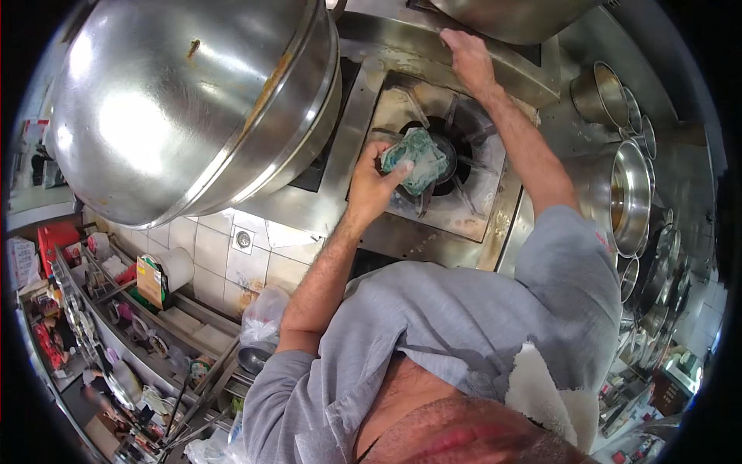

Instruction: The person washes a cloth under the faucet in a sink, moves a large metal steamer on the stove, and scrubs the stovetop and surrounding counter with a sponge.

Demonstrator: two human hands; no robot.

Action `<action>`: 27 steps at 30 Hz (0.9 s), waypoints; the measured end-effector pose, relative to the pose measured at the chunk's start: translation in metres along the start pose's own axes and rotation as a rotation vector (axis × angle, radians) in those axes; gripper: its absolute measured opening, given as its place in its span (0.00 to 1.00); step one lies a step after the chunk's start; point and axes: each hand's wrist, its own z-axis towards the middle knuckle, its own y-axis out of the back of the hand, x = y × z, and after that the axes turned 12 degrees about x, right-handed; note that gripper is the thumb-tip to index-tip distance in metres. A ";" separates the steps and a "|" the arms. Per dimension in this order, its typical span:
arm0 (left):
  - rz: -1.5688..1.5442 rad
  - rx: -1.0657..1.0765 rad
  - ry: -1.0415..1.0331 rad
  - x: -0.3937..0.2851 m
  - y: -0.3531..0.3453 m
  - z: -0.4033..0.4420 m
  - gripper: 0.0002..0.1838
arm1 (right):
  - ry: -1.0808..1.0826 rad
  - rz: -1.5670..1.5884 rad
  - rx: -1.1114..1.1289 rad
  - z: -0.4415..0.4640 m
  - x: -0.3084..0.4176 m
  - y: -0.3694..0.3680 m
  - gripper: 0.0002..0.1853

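My left hand [376, 182] is closed on a crumpled green and whitish scouring pad [421, 161], thumb on top and fingers at its far side. The pad is above a gas burner grate [466, 174] with a dark centre, set in a stained square stove top [402, 100]. Farther off, my right hand [468, 58] reaches to the raised steel ledge [506, 66] behind the burner. Its fingers are bent and pressed together; whatever may be between them is too small to make out.
A huge domed steel vessel [178, 100] fills the upper left. Another large pan [518, 19] overhangs the top. Steel pots [630, 197] stand at right. At lower left are crowded shelves [116, 301], a white bucket [176, 267] and a tiled floor [209, 259].
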 end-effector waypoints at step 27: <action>0.008 0.002 0.125 0.002 0.010 -0.008 0.15 | -0.422 0.475 0.504 -0.072 -0.015 -0.033 0.22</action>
